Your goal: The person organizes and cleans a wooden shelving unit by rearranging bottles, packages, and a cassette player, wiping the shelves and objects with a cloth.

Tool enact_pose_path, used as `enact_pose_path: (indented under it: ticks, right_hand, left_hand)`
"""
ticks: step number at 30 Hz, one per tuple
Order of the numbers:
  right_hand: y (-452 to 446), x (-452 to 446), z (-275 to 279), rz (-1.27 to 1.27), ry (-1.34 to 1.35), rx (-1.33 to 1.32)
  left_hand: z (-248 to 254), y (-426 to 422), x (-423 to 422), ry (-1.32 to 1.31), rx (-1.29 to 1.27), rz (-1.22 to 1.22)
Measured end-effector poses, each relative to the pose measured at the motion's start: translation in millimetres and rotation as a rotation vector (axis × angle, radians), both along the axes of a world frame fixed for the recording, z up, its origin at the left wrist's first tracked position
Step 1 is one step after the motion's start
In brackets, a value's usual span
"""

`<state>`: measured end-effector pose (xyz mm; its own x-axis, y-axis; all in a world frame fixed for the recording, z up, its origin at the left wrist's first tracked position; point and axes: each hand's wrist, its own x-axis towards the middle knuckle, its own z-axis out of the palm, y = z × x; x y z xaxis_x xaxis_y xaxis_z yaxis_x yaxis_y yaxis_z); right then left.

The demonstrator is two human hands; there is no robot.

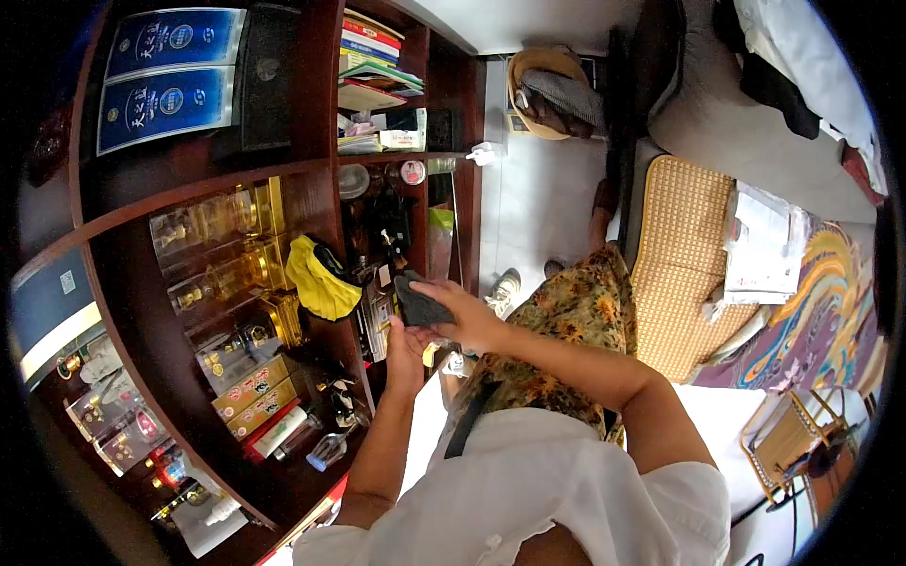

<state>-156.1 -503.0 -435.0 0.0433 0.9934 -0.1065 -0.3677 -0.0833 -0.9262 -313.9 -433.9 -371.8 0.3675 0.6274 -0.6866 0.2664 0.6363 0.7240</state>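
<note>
A dark grey, soft-looking folded cloth (421, 302) is held between my two hands, in front of the shelves. My right hand (464, 316) grips it from the right, thumb and fingers closed on its edge. Below it, my left hand (407, 357) pinches its lower edge. Part of the left fingers is hidden behind the cloth and the other hand. Left of the cloth, a yellow fabric item (321, 279) with a black part hangs over the shelf edge. Dark items (394, 231) crowd the compartment just beyond my hands.
The dark wood shelf unit (311, 193) holds boxed bottles (222, 222), books (373, 47) and blue boxes (170, 80). A straw hat (547, 90) lies at the far end. To the right are a sofa (755, 118), a woven mat (679, 255) and a small wooden chair (797, 439).
</note>
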Motion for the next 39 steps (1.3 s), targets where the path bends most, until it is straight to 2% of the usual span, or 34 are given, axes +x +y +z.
enact_pose_path:
  ticks: [1, 2, 5, 9, 11, 17, 19, 22, 24, 27, 28, 30, 31, 32, 35, 39]
  right_hand:
    - [2, 1, -7, -0.031, 0.058, -0.028]
    - [4, 0, -21, -0.060, 0.118, -0.055]
    - [11, -1, -56, -0.170, 0.217, -0.152]
    - [22, 36, -76, -0.357, 0.304, -0.279]
    - [35, 57, -106, -0.411, 0.234, -0.343]
    - [87, 157, -127, -0.554, 0.340, -0.413]
    - [109, 182, -142, -0.570, 0.193, -0.408]
    - [147, 214, -149, -0.571, 0.235, -0.369]
    - [175, 231, -154, -0.568, 0.225, -0.375]
    - [214, 248, -150, -0.552, 0.091, -0.257]
    - [229, 254, -151, -0.527, 0.096, -0.282]
    - [262, 263, -173, -0.538, -0.208, -0.233]
    - [277, 266, -182, -0.542, -0.359, -0.207]
    - [292, 268, -180, -0.652, -0.546, -0.078]
    - [346, 271, -187, -0.768, -0.656, 0.020]
    - [410, 261, -226, -0.746, -1.044, 0.082]
  left_hand:
    - [-1, 4, -2, -0.064, -0.047, -0.057]
    - [-3, 2, 2, 0.019, -0.034, -0.027]
    - [-12, 6, 18, 0.210, 0.088, -0.180]
    - [-37, 25, 30, 0.309, 0.168, -0.235]
    - [-54, 36, 34, 0.346, 0.169, -0.222]
    - [-96, 58, 53, 0.385, 0.135, -0.205]
    - [-112, 62, 58, 0.406, 0.136, -0.237]
    - [-144, 55, 58, 0.447, 0.148, -0.269]
    - [-167, 43, 49, 0.552, 0.189, -0.400]
    - [-233, -8, 16, 0.573, 0.210, -0.449]
    - [-219, -20, 29, 0.650, 0.090, -0.476]
    - [-242, -49, 20, 0.600, 0.465, -0.739]
    - [-242, -64, 25, 0.705, 0.519, -0.812]
    - [-249, -73, 26, 0.677, 0.491, -0.836]
    - [-263, -82, 33, 0.696, 0.542, -1.005]
    - [-289, -84, 30, 0.784, 0.573, -1.143]
